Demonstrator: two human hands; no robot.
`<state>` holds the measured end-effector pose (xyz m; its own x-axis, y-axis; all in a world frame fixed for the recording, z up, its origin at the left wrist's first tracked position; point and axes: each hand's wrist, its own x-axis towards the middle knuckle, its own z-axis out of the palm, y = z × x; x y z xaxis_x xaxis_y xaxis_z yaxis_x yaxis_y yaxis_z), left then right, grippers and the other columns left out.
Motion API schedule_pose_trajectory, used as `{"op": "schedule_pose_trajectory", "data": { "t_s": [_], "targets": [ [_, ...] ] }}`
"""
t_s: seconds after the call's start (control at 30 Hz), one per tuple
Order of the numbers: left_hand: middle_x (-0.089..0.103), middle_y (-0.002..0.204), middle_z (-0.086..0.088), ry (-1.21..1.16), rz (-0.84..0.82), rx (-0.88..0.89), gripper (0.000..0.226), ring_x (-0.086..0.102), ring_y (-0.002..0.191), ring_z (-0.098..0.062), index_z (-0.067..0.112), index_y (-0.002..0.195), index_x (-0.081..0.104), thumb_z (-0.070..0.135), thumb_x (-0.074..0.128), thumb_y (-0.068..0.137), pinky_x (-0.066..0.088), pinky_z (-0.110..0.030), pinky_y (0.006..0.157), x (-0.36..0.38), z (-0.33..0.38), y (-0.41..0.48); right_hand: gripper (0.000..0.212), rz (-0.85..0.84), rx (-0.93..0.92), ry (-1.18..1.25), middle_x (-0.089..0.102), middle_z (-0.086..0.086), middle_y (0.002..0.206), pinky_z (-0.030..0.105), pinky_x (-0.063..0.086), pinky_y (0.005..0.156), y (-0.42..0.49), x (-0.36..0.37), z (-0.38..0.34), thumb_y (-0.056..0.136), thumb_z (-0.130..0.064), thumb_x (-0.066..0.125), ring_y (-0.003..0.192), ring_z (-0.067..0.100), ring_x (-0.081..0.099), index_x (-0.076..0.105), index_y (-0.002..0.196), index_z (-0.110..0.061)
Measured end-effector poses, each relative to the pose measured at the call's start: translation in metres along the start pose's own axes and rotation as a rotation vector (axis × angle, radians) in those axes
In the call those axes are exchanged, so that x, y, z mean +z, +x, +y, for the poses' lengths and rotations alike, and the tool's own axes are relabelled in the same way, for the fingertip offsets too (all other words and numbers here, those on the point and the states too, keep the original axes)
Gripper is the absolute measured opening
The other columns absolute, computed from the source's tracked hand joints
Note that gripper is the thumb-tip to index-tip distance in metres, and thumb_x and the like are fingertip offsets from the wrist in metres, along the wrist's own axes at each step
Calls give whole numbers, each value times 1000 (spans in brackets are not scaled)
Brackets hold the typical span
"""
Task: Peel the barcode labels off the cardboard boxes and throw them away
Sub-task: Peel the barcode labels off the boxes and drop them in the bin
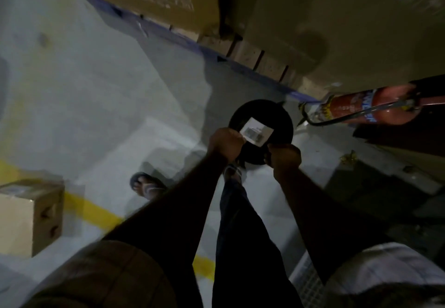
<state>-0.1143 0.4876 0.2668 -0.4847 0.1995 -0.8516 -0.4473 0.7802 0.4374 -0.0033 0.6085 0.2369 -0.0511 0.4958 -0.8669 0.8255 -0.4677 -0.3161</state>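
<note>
Label (257, 132), one, pinched in left hand (226, 144) grip over one bin (282, 118); right hand (286, 157) grip clasps its rim.

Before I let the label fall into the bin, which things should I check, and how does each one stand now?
1. Label is off its box: ok, the left hand pinches one edge of it.
2. Label is above the bin: ok, it shows against the dark opening.
3. Bin is held steady: ok, the right hand seems to grip the near rim.
4. Room inside the bin: cannot tell, it is too dark.
5. Sticky side is clear of the fingers: cannot tell, the picture is blurred.
6. Small box on the floor at the left is free of labels: cannot tell, it is blurred.
</note>
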Motion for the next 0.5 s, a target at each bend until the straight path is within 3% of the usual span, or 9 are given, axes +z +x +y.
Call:
{"op": "schedule_pose_trajectory", "data": {
  "t_s": [0.13,0.23,0.4,0.5],
  "targets": [
    [73,93,-21,-29,-16,-4,18,69,91,-35,-3,84,73,13,64,85,57,-46,86,-20,-15,11,16,-27,-27,-88,63,7,72,33,55,63,-3,33,-4,89,-10,61,63,23,63,61,74,-15],
    [72,82,-12,-70,30,-5,14,68,80,-28,8,72,70,16,65,82,57,-44,84,-54,-27,13,15,-64,-119,-266,71,11,79,43,59,80,-15,71,-7,82,-25,63,81,32,71,62,69,-18],
    [75,98,-13,-158,130,-36,18,70,95,-31,9,95,74,17,60,87,57,-41,88,-154,-75,-7,15,-184,-326,-582,72,13,96,38,54,88,-80,165,-28,90,-22,58,88,27,64,70,87,-14],
    [74,103,-13,-232,237,-76,22,69,100,-32,8,103,73,15,58,89,58,-40,88,-228,-127,-31,18,-314,-464,-757,69,12,90,38,53,86,-140,243,-36,91,-27,59,88,29,64,64,80,-14]
  ]
}}
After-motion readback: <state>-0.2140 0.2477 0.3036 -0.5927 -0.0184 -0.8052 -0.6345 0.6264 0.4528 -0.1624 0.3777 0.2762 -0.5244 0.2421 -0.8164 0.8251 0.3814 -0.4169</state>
